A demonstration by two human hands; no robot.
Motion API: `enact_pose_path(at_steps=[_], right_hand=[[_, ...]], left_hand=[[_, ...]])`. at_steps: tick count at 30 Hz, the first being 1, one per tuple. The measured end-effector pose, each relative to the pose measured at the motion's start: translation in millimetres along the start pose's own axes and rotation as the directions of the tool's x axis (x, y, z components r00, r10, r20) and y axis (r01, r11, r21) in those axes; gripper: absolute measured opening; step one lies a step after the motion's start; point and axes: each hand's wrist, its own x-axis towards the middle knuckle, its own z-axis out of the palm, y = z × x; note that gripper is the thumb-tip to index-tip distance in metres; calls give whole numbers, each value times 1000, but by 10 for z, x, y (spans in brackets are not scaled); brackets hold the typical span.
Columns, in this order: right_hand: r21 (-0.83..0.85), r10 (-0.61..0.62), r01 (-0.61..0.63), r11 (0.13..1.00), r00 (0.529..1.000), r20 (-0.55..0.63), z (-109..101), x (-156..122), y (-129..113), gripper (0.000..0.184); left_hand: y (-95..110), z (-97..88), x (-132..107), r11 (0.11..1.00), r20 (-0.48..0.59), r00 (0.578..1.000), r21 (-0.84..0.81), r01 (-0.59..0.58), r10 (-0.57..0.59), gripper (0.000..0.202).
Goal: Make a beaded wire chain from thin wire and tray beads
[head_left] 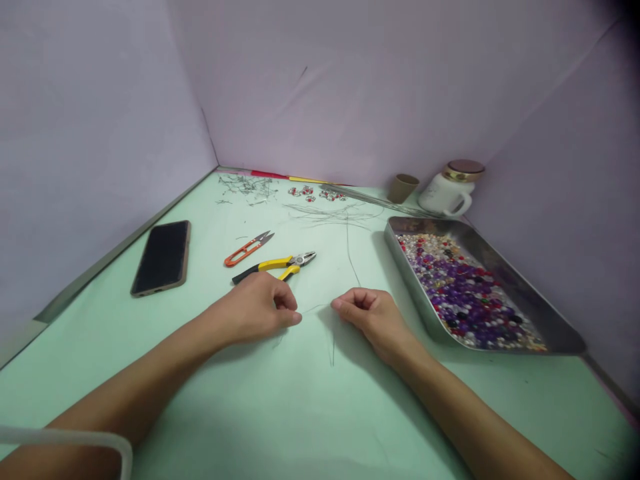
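The right hand (373,317) seems to have thumb and forefinger pinched together on a thin wire (349,248), which appears beyond this grip and also in the gap toward the left hand (263,307); whether the curled left fingers hold it, I cannot tell. Beyond them lie pliers (274,264); rightward stands a bead tray (416,287)

phone (161,257) left | pliers (275,264) behind left hand (265,308) | snips (256,243) behind pliers | beads (467,290) in tray (415,281), right

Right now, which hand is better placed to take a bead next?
Probably your right hand: it's nearer the bead tray, though it seems to pinch a thin wire. Your left hand is beside the pliers, farther off.
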Motion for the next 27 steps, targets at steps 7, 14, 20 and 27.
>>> enact_pose_path(at_steps=[7,14,20,27], right_hand=[[-12,-32,32,999,999,8,7,-4,4,21],[-86,-84,86,993,996,27,20,-54,-28,18],[4,-137,137,991,990,12,26,-89,-51,17],[376,39,32,926,983,-178,-76,51,-40,25]], left_hand=[[-28,146,17,985,-82,990,135,-104,116,19],[-22,223,40,988,-138,986,139,-72,91,16],[-30,208,50,998,-153,987,-40,-52,45,14],[6,-96,73,918,-256,956,-395,31,-142,35]])
